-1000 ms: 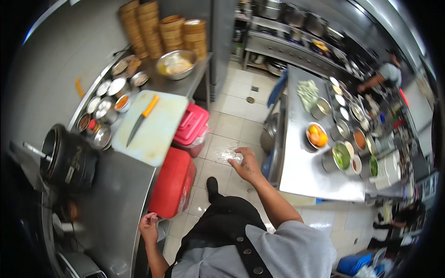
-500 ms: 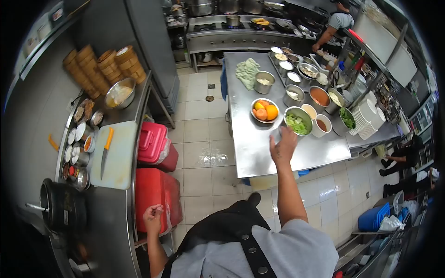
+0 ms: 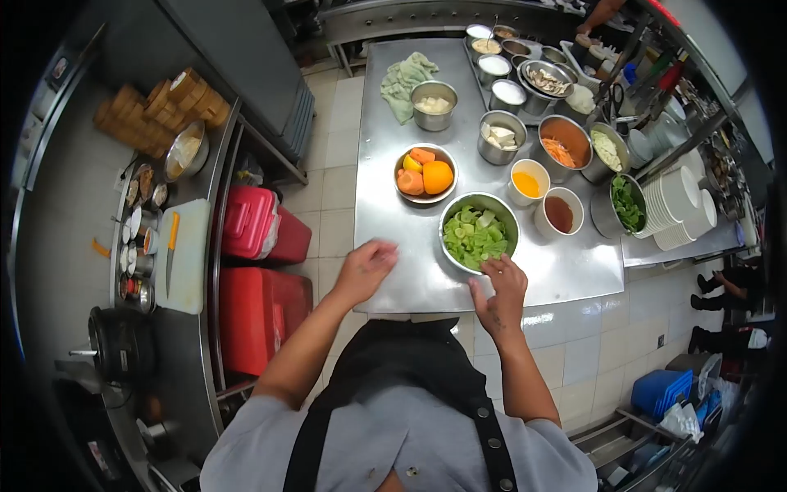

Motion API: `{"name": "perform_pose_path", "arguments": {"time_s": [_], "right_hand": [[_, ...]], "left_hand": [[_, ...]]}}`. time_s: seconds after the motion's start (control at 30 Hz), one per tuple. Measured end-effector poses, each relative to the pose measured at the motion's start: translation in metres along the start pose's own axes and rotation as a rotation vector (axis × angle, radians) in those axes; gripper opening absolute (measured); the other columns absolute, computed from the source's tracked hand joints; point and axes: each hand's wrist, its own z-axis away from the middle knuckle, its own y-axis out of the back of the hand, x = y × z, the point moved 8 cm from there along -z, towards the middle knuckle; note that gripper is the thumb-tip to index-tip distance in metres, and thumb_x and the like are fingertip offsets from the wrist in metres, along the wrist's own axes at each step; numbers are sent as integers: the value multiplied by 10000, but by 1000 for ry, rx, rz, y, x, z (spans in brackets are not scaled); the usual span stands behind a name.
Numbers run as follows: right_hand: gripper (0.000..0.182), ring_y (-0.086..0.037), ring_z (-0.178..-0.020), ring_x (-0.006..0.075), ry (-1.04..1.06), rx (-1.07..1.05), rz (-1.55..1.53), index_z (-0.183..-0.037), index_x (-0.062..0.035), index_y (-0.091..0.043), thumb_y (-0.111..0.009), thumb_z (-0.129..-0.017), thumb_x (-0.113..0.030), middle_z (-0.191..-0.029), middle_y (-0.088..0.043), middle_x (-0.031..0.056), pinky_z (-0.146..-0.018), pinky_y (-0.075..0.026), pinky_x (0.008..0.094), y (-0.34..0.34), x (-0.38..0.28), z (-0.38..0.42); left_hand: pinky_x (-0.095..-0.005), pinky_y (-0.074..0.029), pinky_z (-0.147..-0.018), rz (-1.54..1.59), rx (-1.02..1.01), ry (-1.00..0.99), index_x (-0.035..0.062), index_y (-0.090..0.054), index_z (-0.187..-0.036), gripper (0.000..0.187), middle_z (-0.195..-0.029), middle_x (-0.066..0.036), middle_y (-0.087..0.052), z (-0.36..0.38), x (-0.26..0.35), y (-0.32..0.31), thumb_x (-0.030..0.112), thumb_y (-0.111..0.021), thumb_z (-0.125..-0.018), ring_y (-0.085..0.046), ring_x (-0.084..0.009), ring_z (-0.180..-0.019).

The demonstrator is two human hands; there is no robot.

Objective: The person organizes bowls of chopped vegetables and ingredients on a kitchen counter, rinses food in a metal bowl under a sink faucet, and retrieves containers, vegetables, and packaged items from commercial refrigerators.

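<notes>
A metal bowl [image 3: 443, 251] of chopped green lettuce [image 3: 474, 234] stands near the front edge of the steel table. My right hand [image 3: 502, 297] is at its near rim, fingers hooked over the edge by the leaves and thumb outside. Left of the bowl, my left hand [image 3: 366, 269] hovers over the table's front edge, empty, with fingers loosely apart and slightly blurred. Just behind the lettuce sits a bowl of oranges and peeled orange-coloured pieces [image 3: 425, 174]. Two white cups, one with yellow contents [image 3: 526, 184] and one with brown liquid [image 3: 559, 215], stand to the right.
Metal pots with white chunks [image 3: 501, 137], orange shreds [image 3: 560, 151] and leafy greens [image 3: 627, 205] line the right side. Stacked white bowls [image 3: 674, 209] stand beyond. A green cloth [image 3: 407, 82] lies at the back. On the left counter, a knife [image 3: 172, 246] rests on a cutting board [image 3: 190, 271].
The lettuce bowl has come toward me, away from the cups, with my right hand at its rim. My left hand has risen from beside the red bin to the table edge. My view has shifted.
</notes>
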Motion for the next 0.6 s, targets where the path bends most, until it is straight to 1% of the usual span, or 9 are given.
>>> {"name": "perform_pose_path", "arguments": {"time_s": [0.07, 0.1, 0.13, 0.2, 0.23, 0.33, 0.37, 0.47, 0.6], "right_hand": [[405, -448, -1129, 359, -86, 144, -241, -1116, -21, -578, -708, -754, -148, -1149, -521, 181, -938, -368, 452, 15, 14, 3], [428, -453, -1082, 348, -93, 235, -184, -1140, -10, -547, -702, -756, -120, -1097, -507, 183, -896, -387, 439, 24, 19, 3], [505, -523, -960, 327, -185, 269, -117, -1199, 4, -497, -701, -764, -152, -988, -543, 157, -833, -427, 414, 28, 30, 0], [551, -559, -755, 299, -575, -56, -319, -1227, 24, -463, -689, -777, -200, -806, -562, 104, -734, -461, 386, 5, 65, -2], [527, -572, -625, 212, -518, -117, -321, -1260, 27, -458, -618, -799, -171, -765, -606, 105, -629, -476, 313, -7, 74, -5], [473, -633, -725, 324, -364, -91, -451, -1215, 10, -479, -561, -792, -184, -829, -646, 167, -706, -491, 395, -15, 78, -17], [440, -650, -757, 348, -428, -190, -409, -1185, 1, -496, -525, -779, -166, -878, -656, 208, -716, -497, 409, -15, 82, -20], [425, -646, -717, 353, -392, -139, -343, -1160, 5, -504, -543, -776, -172, -822, -655, 202, -699, -498, 415, -14, 85, -22], [405, -648, -721, 363, -420, -227, -329, -1144, 6, -507, -546, -776, -158, -808, -651, 207, -687, -501, 422, -12, 84, -26]], "left_hand": [[-237, -473, -790, -110, -34, 101, 15, -513, -1207, 399, -1022, -70, -584, -36, 6, -35, 121, -667, -854, -583, -119, -916], [-264, -487, -772, -244, -40, 99, 30, -492, -1235, 457, -1046, -89, -585, -49, 25, -48, 122, -684, -831, -599, -153, -916], [-291, -502, -755, -376, -48, 92, 45, -470, -1263, 516, -1070, -108, -585, -61, 39, -58, 124, -700, -808, -615, -188, -917], [-359, -508, -722, -566, -13, -164, 48, -512, -1203, 453, -1021, -139, -617, -86, 41, -78, 172, -688, -805, -632, -253, -874], [-393, -510, -706, -660, 6, -295, 49, -533, -1173, 424, -997, -155, -633, -96, 50, -86, 196, -682, -803, -640, -286, -853], [-435, -505, -668, -823, -228, -161, 57, -558, -1096, 310, -873, -181, -649, -117, 42, -106, 215, -628, -840, -641, -337, -792], [-456, -491, -659, -864, -230, -152, 65, -601, -973, 223, -762, -182, -629, -120, 43, -108, 257, -598, -860, -621, -363, -737], [-463, -477, -633, -923, -250, -184, 50, -599, -849, 239, -717, -174, -624, -129, 41, -112, 288, -599, -866, -618, -369, -713], [-460, -474, -614, -933, -198, -159, 44, -605, -733, 381, -671, -173, -616, -128, 46, -109, 378, -540, -903, -614, -371, -679]]}}
